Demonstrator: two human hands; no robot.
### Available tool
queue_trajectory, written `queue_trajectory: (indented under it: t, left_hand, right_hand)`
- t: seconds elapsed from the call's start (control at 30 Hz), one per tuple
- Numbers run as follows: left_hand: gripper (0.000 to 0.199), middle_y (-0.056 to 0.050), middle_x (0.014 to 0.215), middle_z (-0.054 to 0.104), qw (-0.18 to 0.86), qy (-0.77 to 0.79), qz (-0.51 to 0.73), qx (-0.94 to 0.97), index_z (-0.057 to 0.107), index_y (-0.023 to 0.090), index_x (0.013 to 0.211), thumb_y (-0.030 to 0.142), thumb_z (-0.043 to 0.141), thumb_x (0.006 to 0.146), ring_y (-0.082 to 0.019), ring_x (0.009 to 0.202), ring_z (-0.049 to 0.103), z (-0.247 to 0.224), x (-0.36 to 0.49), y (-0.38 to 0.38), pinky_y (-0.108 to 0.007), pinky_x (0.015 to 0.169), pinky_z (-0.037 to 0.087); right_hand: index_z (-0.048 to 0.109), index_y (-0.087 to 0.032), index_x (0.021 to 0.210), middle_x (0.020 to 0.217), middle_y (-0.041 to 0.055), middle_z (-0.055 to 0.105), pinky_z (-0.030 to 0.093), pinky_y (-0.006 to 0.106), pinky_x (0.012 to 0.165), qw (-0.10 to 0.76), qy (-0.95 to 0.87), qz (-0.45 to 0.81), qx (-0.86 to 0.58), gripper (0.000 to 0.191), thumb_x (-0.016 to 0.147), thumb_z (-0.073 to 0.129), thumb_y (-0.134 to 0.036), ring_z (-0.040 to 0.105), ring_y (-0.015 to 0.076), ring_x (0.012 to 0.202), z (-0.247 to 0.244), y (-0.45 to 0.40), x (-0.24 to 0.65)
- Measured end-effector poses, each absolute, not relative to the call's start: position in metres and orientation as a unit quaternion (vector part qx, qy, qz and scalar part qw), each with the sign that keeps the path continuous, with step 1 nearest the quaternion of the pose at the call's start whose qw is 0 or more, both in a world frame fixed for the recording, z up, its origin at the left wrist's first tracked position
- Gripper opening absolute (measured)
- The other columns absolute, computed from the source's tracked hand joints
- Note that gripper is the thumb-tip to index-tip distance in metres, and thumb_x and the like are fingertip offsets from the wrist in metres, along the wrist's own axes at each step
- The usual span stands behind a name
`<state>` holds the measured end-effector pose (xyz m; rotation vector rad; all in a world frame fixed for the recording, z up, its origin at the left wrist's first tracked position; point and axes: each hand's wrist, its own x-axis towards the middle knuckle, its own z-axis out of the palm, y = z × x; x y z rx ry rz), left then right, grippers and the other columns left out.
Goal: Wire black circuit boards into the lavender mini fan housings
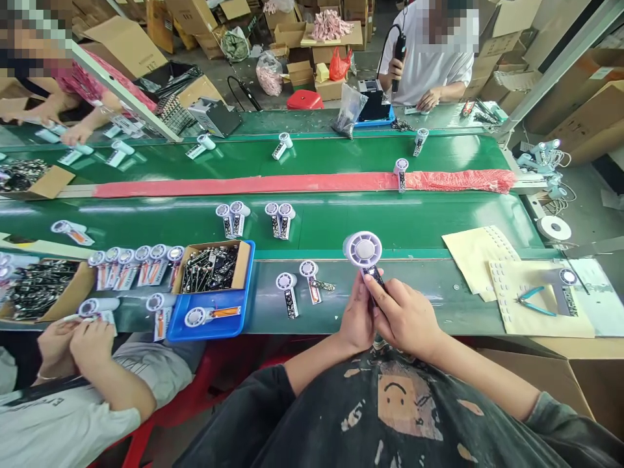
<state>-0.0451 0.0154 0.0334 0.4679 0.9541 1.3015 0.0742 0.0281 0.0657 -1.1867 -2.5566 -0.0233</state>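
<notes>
Close in front of me, a small white handheld fan (363,249) is held upright over the bench edge, its round grille on top and a dark circuit board in its handle. My left hand (358,318) wraps the handle from the left. Fingers of my right hand (407,318) press on the handle from the other side, closed around it. To the left on the bench stand two more handheld fans, one with a dark board (286,292) and one with an orange-striped handle (310,281). A loose circuit board (324,285) touches the latter.
A blue tray (207,331) holds a box of circuit boards (212,268). Teal pliers (536,301) lie on cardboard (511,312) at right. Several fans stand on the green conveyor (331,221), split by a pink strip (292,184). Co-workers sit left and opposite.
</notes>
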Motion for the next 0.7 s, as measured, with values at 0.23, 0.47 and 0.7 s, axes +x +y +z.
queue_trajectory:
  t: [0.23,0.47,0.7]
  left_hand:
    - [0.057,-0.007,0.126,0.067,0.708,0.388,0.556,0.199,0.064,0.027,0.113,0.071,0.062,0.076,-0.027,0.131,0.052,0.027,-0.034,0.013,-0.032,0.106,0.047]
    - [0.044,-0.004,0.113,0.069,0.765,0.355,0.505,0.182,0.061,0.026,0.113,0.042,0.076,0.074,-0.026,0.112,0.061,0.028,-0.038,0.026,-0.035,0.096,0.048]
    - [0.035,-0.004,0.086,0.070,0.722,0.398,0.536,0.179,0.070,0.019,0.101,0.038,0.078,0.073,-0.012,0.068,0.057,-0.007,-0.073,0.032,-0.026,0.064,0.046]
  right_hand:
    - [0.033,-0.031,0.153,0.099,0.0112,0.056,0.049,0.030,0.059,0.186,-0.887,-0.024,-0.422,0.059,0.095,0.043,-0.030,0.051,0.0227,0.076,0.058,0.031,0.078]
    - [0.014,-0.022,0.156,0.102,0.0117,0.049,0.054,0.040,0.069,0.248,-0.869,0.112,-0.413,0.070,0.096,0.044,-0.038,0.052,0.0255,0.084,0.053,0.031,0.086]
    - [0.023,-0.019,0.150,0.120,0.0131,0.050,0.051,0.041,0.086,0.163,-0.681,0.344,-0.626,0.063,0.094,0.047,-0.033,0.057,0.0196,0.086,-0.023,0.052,0.141]
